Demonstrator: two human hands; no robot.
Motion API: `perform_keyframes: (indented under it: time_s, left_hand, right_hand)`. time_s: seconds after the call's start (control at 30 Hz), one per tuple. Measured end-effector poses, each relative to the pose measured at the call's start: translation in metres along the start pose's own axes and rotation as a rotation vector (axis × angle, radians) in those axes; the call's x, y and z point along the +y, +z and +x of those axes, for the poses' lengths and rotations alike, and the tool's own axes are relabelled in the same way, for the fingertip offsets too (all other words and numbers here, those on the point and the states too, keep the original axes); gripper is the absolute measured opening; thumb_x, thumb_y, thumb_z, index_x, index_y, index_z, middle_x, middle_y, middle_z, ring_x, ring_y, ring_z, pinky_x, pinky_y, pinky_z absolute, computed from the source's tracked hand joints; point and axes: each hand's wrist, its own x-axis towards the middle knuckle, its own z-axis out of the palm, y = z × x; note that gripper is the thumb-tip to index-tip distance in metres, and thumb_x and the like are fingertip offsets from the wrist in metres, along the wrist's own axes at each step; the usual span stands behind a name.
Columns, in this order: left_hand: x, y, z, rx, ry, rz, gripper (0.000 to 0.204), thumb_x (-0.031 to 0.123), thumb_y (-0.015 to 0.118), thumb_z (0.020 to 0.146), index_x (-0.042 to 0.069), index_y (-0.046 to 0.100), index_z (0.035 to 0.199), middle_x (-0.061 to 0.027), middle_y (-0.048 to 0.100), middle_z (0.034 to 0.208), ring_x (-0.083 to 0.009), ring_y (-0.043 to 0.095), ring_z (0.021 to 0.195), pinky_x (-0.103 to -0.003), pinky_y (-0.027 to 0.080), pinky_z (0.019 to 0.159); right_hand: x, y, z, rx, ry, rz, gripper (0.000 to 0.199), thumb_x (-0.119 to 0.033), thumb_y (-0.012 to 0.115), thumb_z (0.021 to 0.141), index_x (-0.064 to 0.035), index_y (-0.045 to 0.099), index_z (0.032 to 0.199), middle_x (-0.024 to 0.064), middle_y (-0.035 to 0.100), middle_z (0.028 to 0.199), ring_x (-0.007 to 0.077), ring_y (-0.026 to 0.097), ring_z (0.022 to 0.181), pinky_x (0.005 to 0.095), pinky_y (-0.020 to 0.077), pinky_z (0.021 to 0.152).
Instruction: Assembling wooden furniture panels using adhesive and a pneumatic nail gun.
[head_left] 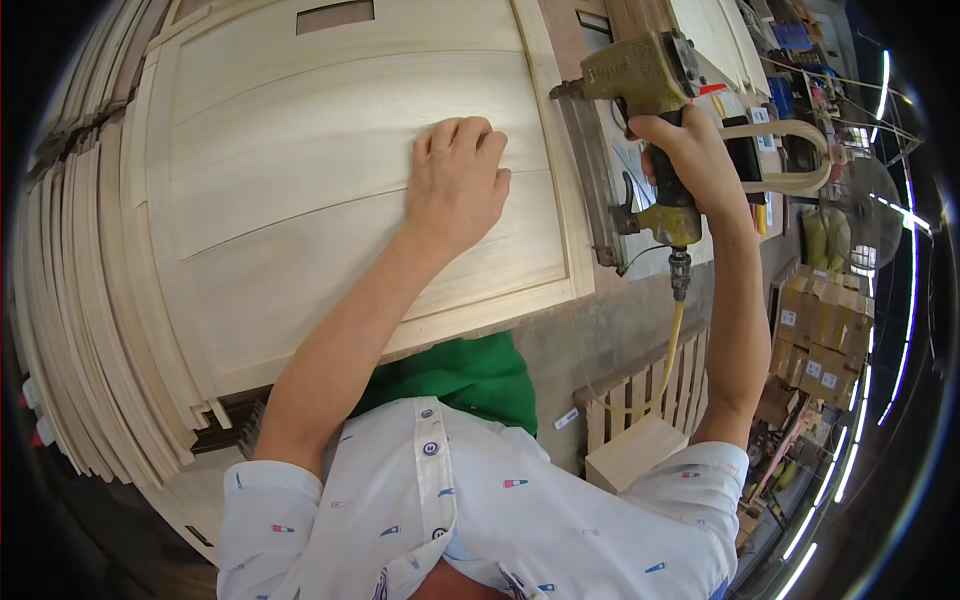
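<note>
A pale wooden panel [350,110] with a raised frame around its edge lies flat in front of me. My left hand [455,185] rests on its right half, the fingers curled down so their tips are hidden; whatever they hold, if anything, does not show. My right hand [690,160] is wrapped around the black grip of a yellow-green air nail gun [640,75], raised just past the panel's right edge. The gun's long metal magazine [585,180] runs along that edge. A yellow air hose [673,345] drops from the gun's lower end.
Thin wooden frames or boards [85,300] are stacked on the left. Below right stand a slatted wooden pallet [690,375] and a wooden block [635,452]. Farther right are a pale bent-wood loop [810,180], a large fan [870,205] and cardboard boxes [825,320].
</note>
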Motion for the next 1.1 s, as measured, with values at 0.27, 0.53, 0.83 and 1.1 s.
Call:
perform_keyframes:
  time_s: [0.27,0.53,0.83,1.1]
  left_hand:
    - [-0.001,0.003,-0.001,0.009,0.024,0.001,0.03,0.014,0.069,0.078,0.009,0.061,0.107,-0.0044,0.054,0.113,-0.0264,0.047,0.114,-0.044,0.035,0.1]
    - [-0.002,0.003,-0.002,0.003,0.031,0.03,0.029,0.016,0.068,0.081,0.009,0.061,0.108,-0.0048,0.054,0.114,-0.0269,0.046,0.114,-0.044,0.034,0.101]
    - [-0.007,0.005,-0.004,0.01,0.05,0.035,0.028,0.017,0.067,0.082,0.009,0.061,0.108,-0.005,0.054,0.115,-0.0271,0.046,0.114,-0.044,0.034,0.101]
    - [-0.006,0.007,-0.001,0.003,0.067,0.086,0.028,0.018,0.065,0.084,0.008,0.064,0.109,-0.0064,0.056,0.116,-0.028,0.047,0.115,-0.044,0.035,0.101]
  right_hand:
    - [0.007,0.006,-0.047,0.038,0.168,0.047,0.023,-0.019,0.068,0.081,0.0022,0.061,0.09,0.0063,0.058,0.06,0.0126,0.053,0.047,0.0262,0.0416,0.045]
    - [0.014,0.005,-0.084,0.038,0.184,0.01,0.024,-0.017,0.065,0.081,0.0059,0.061,0.086,0.0066,0.058,0.06,0.0121,0.056,0.049,0.0274,0.044,0.047]
    - [0.021,0.009,-0.121,0.032,0.197,0.034,0.023,-0.017,0.065,0.082,0.0059,0.06,0.083,0.0058,0.057,0.058,0.0114,0.054,0.049,0.0286,0.0426,0.048]
    - [0.034,0.009,-0.137,0.05,0.25,0.112,0.024,-0.016,0.068,0.081,0.0059,0.061,0.087,0.0055,0.059,0.062,0.0116,0.055,0.05,0.0276,0.0437,0.048]
